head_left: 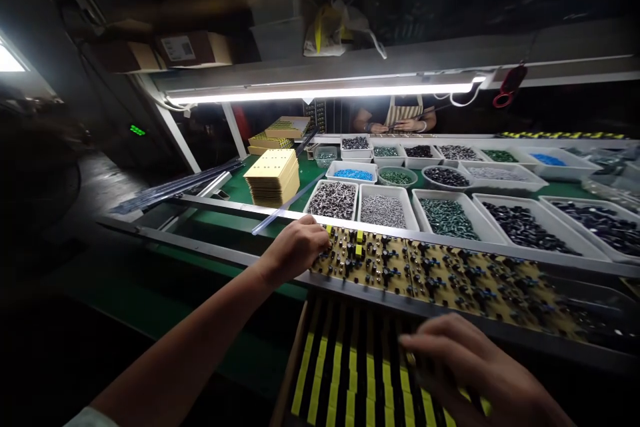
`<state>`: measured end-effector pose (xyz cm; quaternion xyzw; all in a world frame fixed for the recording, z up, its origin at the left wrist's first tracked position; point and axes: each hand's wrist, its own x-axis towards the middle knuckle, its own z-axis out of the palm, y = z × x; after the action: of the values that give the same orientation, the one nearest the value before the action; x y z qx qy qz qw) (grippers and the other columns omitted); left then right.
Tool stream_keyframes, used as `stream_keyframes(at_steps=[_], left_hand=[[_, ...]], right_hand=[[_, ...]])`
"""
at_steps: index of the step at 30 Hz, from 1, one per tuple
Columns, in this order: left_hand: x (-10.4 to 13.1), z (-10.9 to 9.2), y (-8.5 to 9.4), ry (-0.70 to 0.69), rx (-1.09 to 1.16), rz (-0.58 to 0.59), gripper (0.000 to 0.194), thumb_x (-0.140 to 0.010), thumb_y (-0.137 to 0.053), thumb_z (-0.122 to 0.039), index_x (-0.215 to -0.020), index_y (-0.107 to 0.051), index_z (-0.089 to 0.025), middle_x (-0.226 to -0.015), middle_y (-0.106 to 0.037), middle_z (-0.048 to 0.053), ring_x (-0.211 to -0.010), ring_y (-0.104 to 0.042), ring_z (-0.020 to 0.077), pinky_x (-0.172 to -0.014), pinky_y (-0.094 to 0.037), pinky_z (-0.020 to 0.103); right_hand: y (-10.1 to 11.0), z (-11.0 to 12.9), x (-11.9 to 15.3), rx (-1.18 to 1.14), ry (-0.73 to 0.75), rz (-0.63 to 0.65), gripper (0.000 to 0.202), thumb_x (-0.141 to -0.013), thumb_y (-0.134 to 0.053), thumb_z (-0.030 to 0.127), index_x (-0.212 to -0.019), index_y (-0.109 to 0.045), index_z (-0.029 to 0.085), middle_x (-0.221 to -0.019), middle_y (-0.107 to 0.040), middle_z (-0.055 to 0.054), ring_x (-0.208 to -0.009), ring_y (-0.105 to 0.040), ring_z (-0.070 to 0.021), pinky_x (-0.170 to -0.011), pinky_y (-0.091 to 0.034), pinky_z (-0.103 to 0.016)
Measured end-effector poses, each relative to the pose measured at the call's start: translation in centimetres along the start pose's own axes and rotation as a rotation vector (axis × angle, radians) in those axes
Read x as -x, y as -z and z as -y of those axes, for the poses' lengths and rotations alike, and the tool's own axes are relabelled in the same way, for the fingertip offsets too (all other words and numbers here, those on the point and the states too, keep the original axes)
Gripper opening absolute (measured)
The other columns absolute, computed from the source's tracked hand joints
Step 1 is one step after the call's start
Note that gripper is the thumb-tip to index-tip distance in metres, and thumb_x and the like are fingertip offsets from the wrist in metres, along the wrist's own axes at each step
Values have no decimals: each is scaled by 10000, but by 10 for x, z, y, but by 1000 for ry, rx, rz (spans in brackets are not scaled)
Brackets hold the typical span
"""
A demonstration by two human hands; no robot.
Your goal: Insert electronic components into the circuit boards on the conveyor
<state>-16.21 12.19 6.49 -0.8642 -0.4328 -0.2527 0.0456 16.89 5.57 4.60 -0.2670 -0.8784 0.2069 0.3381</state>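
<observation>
My left hand [300, 247] is closed in a pinch at the left end of a row of tan circuit boards [417, 280], which lie in a metal rail and carry many small parts. At its fingertips is a small yellow block component [329, 230]; two more yellow blocks [359, 243] stand on the board just to the right. My right hand [475, 363] hovers over a cardboard box [296, 347] holding rows of yellow and black block components [350, 380]. Its fingers are bent and smeared by motion, so whether they hold anything cannot be made out.
Behind the rail stand white trays [360, 203] of loose components. A stack of tan boards [273, 177] sits at the left, beside a clear plastic strip [285, 208]. A lit tube lamp [320, 92] hangs above. Across the bench a person in a striped apron [404, 113] works.
</observation>
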Motion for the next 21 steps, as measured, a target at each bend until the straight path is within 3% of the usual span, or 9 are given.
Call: stream_keyframes(at_steps=[5,9,14,21], left_hand=[[-4,-1,-1,-9,-89,34,252,-935,-604,-33,-720,-651,-156,-715,-659,45,-755,-556,223,-697,-447,327],[-4,-2,1,-19,-147,67,258,-951,-589,-57,-722,-644,-162,-721,-655,43,-761,-557,221,-711,-453,327],[-7,-6,2,-41,-222,97,258,-945,-564,-43,-727,-632,-164,-745,-654,64,-779,-545,246,-713,-454,356],[-9,-7,4,-40,-244,113,249,-941,-598,-65,-715,-627,-165,-748,-663,64,-788,-563,244,-704,-449,349]], right_hand=[[-24,-7,-62,80,-100,-45,167,-963,-572,145,-1089,-613,247,-1057,-676,-55,-1042,-626,-245,-901,-555,-419],[-41,-17,-91,198,-39,-47,126,-958,-573,111,-1033,-634,192,-1018,-691,-86,-1014,-602,-279,-890,-527,-465],[-51,-25,-96,289,-23,-33,130,-940,-553,67,-994,-641,148,-986,-700,-119,-975,-586,-292,-842,-520,-460],[-48,-21,-94,361,-13,-43,111,-941,-558,79,-946,-649,142,-954,-692,-124,-951,-562,-294,-825,-500,-444]])
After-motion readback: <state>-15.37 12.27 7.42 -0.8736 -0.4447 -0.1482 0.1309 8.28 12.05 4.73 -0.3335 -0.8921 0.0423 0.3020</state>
